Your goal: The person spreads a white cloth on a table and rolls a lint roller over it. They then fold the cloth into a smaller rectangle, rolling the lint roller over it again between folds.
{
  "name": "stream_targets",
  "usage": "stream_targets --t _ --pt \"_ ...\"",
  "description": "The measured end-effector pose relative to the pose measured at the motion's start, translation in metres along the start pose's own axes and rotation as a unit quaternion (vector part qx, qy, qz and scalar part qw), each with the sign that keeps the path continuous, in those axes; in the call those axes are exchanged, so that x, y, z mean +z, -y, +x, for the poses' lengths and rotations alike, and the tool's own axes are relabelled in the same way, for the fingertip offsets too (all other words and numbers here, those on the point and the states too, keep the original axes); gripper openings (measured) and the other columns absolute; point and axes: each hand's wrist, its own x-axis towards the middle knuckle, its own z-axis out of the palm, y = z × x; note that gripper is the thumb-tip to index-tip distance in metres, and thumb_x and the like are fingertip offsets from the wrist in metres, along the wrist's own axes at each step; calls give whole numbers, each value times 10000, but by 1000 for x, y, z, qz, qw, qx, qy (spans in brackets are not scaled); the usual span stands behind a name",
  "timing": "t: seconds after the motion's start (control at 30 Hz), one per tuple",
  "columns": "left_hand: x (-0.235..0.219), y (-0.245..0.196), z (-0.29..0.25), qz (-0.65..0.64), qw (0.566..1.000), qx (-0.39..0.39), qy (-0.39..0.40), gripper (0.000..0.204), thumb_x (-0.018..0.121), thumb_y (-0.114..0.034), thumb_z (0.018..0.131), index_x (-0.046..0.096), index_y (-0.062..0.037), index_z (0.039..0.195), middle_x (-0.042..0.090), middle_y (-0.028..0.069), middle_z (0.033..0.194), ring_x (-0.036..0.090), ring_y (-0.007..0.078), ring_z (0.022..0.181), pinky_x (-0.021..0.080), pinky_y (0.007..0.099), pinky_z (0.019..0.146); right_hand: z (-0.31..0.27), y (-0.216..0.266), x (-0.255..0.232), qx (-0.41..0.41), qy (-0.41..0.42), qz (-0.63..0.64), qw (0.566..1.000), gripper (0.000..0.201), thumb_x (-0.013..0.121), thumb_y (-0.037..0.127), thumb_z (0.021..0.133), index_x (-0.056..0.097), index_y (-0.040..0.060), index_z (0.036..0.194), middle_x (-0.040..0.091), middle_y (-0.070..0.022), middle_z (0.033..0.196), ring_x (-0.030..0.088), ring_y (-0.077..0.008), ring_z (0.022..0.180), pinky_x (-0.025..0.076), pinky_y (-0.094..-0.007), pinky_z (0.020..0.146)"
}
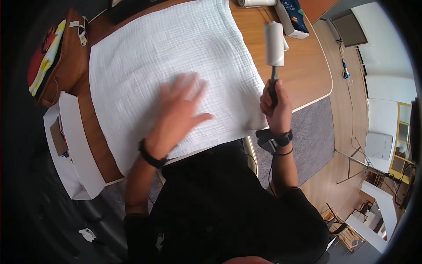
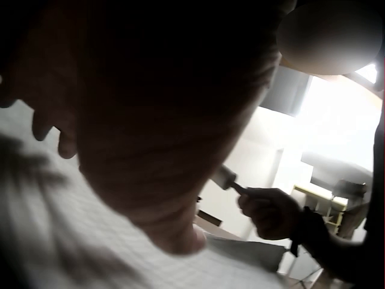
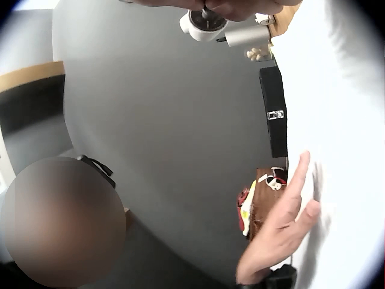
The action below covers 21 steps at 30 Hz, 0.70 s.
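A white crinkled cloth [image 1: 206,53] lies spread over the wooden table in front of me. My left hand [image 1: 178,114], blurred in the head view, is over the middle of this cloth with its fingers spread. Nothing is in its grasp. To the right, my right hand [image 1: 280,110] grips the dark handle of a lint roller [image 1: 274,46], its white roll pointing up and away from me. The right wrist view catches the end of the roller [image 3: 206,23] at the top, and the left hand [image 3: 280,232] with straight fingers close to the cloth.
On the left stand a brown fabric bin [image 1: 66,66] with folded clothes and an open white box [image 1: 90,149]. A small box with dark contents [image 1: 293,20] and another white roll [image 1: 257,2] lie at the back right. Behind the cloth is a black case [image 3: 274,108].
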Motion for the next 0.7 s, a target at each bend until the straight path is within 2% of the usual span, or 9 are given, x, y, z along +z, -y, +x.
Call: stream_targets --t 0.03,0.1,0.13,0.2,0.23,0.3,0.5,0.7 --pt "8 -16 5 -46 996 72 -18 722 780 -423 974 563 -94 1578 459 173 1683 389 403 1569 317 652 1246 4 -8 3 -16 1 -14 1000 405 484 456 1170 604 85 1060 403 63 655 305 -46 494 218 -246 466" --pt "28 -45 15 -102 982 158 6 630 762 -370 984 603 -95 1528 498 130 1652 393 366 1572 326 620 1268 6 -23 6 -29 -3 -38 999 406 486 438 1180 617 77 1052 430 59 662 327 -45 516 242 -242 478" --pt "32 -57 18 -120 978 171 18 594 765 -362 980 624 -122 1504 497 109 1648 372 359 1585 317 667 1265 7 -28 6 -33 -11 -56 998 398 486 426 1187 628 71 1076 456 57 667 352 -42 529 268 -237 486" --pt "52 -70 19 -115 981 157 22 575 775 -369 970 637 -180 1495 480 102 1651 352 366 1592 320 743 1228 3 -33 2 -30 -15 -74 997 389 493 420 1186 631 71 1083 465 57 670 359 -39 537 274 -236 490" --pt "55 -73 20 -117 981 156 22 575 775 -369 970 637 -180 1495 480 102 1651 352 366 1592 320 743 1228 0 -35 -1 -28 -21 -89 995 381 500 414 1186 635 71 1090 473 57 674 366 -37 545 279 -236 494" --pt "60 -78 18 -43 989 139 21 558 784 -382 958 645 -276 1487 456 101 1662 335 413 1589 336 823 1166 -7 -38 -6 -31 -19 -97 995 377 500 409 1187 635 70 1089 477 61 679 371 -32 552 281 -233 497" --pt "70 -84 16 -7 989 145 -29 502 777 -412 956 671 -394 1446 438 113 1671 308 496 1581 366 866 1112 -17 -33 -7 -70 -35 -144 987 368 495 391 1190 627 65 1081 480 75 697 377 -19 576 276 -223 508" --pt "68 -87 18 3 991 134 13 523 779 -412 956 663 -413 1466 392 124 1714 284 506 1596 361 872 1114 -28 -33 -9 -83 -25 -158 984 343 488 356 1193 624 61 1081 492 73 708 387 -16 591 281 -224 520"
